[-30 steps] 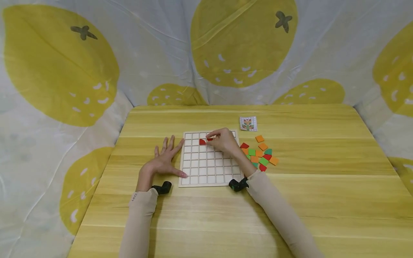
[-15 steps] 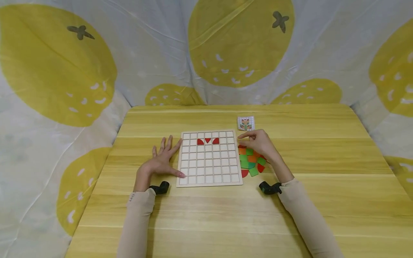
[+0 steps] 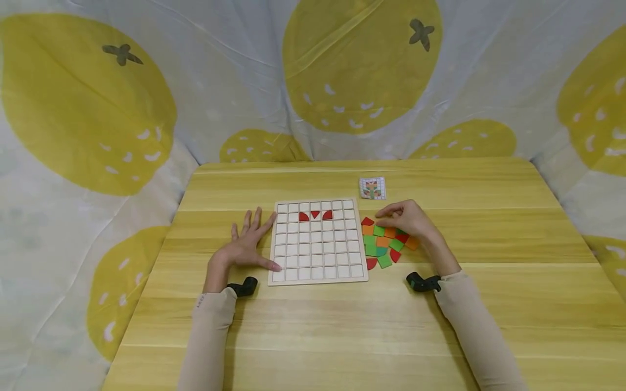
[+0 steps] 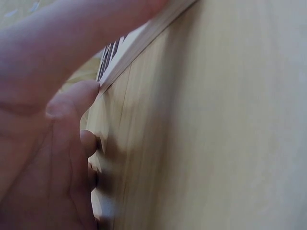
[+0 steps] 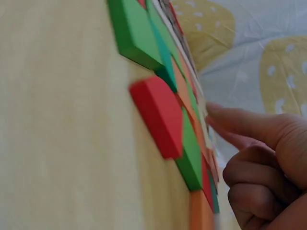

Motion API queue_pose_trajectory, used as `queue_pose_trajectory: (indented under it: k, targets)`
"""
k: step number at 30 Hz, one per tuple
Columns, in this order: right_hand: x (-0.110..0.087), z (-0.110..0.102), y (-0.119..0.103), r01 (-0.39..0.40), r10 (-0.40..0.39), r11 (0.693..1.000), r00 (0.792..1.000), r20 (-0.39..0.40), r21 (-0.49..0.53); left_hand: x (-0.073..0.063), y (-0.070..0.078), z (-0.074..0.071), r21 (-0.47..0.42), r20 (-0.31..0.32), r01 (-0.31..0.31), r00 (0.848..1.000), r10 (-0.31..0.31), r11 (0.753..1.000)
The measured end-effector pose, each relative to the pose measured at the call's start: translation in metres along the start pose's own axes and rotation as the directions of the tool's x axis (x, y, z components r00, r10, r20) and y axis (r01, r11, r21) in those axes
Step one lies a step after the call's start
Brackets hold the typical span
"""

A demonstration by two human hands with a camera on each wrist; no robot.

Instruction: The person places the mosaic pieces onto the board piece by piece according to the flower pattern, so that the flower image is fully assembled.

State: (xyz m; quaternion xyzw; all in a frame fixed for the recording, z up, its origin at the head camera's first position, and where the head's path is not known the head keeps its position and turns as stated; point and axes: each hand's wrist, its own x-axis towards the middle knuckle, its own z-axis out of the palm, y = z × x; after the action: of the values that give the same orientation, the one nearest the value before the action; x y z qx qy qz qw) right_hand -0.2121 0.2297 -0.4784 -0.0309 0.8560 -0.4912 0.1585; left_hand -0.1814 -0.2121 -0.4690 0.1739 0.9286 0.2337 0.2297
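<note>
My left hand (image 3: 246, 247) lies with fingers spread at the left side of a white gridded wooden board (image 3: 318, 285); its thumb and index fingertip touch the board's edge. On the board's second row sit a red quarter-round tile (image 3: 304, 217), a red triangle tile (image 3: 315, 214) and another red quarter-round tile (image 3: 327, 215). My right hand (image 3: 409, 220) hovers at the back of a loose pile of coloured tiles (image 3: 370, 244), thumb and index extended slightly apart, other fingers curled. Nothing shows between those fingertips. In the right wrist view, a red tile (image 5: 158, 117) lies near the hand.
A small printed pattern card (image 3: 373, 188) lies behind the board, towards the right. Green, orange, red and teal tiles lie close along the board's right edge. A lemon-print cloth (image 3: 342, 146) hangs behind the wooden table (image 3: 313, 336).
My right hand has moved right, from over the board's red tiles to the back of the tile pile, uncovering the three red tiles. My left hand stays at the board's edge.
</note>
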Motion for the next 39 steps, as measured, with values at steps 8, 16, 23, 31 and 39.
queue_pose_trajectory:
  k: [8,16,23,31,39]
  targets:
    - [-0.006,-0.027,0.01,-0.029,0.029,1.0,0.998,-0.063,0.011,0.002,0.001,-0.001,-0.001,-0.009,-0.016,1.0,0.016,1.0]
    - [-0.001,-0.023,0.013,-0.017,0.02,0.999,0.995,-0.095,0.034,0.0,0.002,0.001,-0.016,-0.011,-0.007,1.0,0.007,1.0]
    - [0.002,-0.016,0.012,-0.032,0.04,0.997,0.994,-0.102,0.072,0.0,0.003,0.002,-0.015,-0.008,-0.014,1.0,0.014,1.0]
    - [0.001,-0.018,0.011,-0.096,0.102,0.994,0.989,-0.108,0.06,-0.002,0.002,0.002,-0.001,-0.009,-0.005,1.0,0.005,1.0]
    - [0.0,-0.019,0.008,-0.158,0.162,0.986,0.984,-0.07,0.056,-0.003,-0.001,0.002,-0.011,-0.012,-0.011,1.0,0.011,1.0]
